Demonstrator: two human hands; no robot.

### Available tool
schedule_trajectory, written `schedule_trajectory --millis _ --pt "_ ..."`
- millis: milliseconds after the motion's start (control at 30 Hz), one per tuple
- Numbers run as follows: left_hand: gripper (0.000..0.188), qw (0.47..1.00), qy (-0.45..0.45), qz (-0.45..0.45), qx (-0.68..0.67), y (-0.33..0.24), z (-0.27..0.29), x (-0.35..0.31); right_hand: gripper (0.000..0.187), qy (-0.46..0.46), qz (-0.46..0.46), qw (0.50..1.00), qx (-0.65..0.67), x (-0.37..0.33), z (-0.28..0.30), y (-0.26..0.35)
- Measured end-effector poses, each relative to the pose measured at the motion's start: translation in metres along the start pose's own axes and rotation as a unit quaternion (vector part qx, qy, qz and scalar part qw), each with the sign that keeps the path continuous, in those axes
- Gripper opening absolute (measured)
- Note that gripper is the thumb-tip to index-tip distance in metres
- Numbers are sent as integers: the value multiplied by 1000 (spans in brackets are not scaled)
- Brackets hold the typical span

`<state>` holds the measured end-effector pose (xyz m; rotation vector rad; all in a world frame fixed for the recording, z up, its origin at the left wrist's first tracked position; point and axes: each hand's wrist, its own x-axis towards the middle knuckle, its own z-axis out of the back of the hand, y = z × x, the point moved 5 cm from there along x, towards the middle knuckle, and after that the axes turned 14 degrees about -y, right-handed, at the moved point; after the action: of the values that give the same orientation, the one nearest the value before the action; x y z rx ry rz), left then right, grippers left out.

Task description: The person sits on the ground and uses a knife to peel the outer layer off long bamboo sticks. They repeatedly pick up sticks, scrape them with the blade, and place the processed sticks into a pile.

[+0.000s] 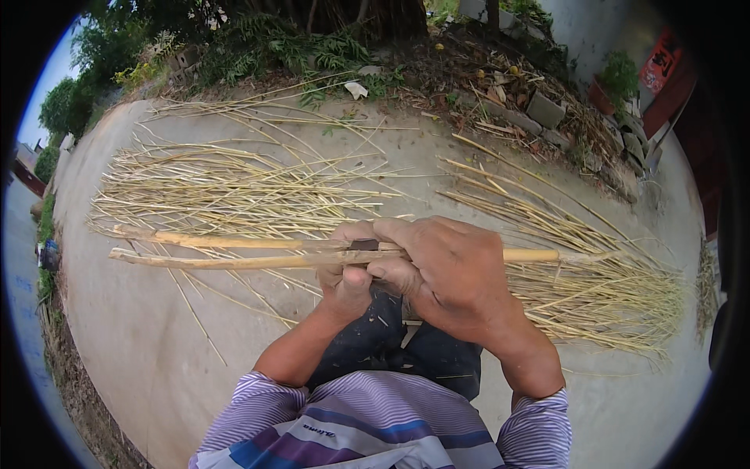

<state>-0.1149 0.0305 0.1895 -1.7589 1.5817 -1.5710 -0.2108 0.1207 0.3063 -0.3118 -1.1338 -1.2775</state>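
Bamboo stick (234,259) clamped in my left hand (349,273) and right hand (449,273), partly split; strips (226,191) done beyond them.

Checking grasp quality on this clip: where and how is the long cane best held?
Probably mid-length, where both hands meet. The cane lies level across the body, long and thin, so a wrap from above near its middle balances it. The left hand and right hand already close round it there.
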Motion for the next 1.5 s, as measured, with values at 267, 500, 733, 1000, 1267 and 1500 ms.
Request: schedule_trajectory --millis 267,500,733,1000,1267,1500 --pt "70 995 -48 -79 50 -43 47 49 22 79 -43 994 -58 -12 29 -30" --pt "56 994 15 -94 52 -23 31 33 22 47 -24 998 -21 -9 6 -19" --pt "44 988 12 -150 44 -7 24 21 20 67 -26 997 -18 -15 -7 -20" --pt "45 980 60 -146 126 -15 19 24 20 101 -42 994 -7 -22 -14 -20" --pt "54 998 -13 -45 49 -15 40 34 20 60 -33 998 10 -16 -7 -29" --pt "52 985 20 -85 150 5 50 22 19 63 -33 997 41 -19 -26 -31"
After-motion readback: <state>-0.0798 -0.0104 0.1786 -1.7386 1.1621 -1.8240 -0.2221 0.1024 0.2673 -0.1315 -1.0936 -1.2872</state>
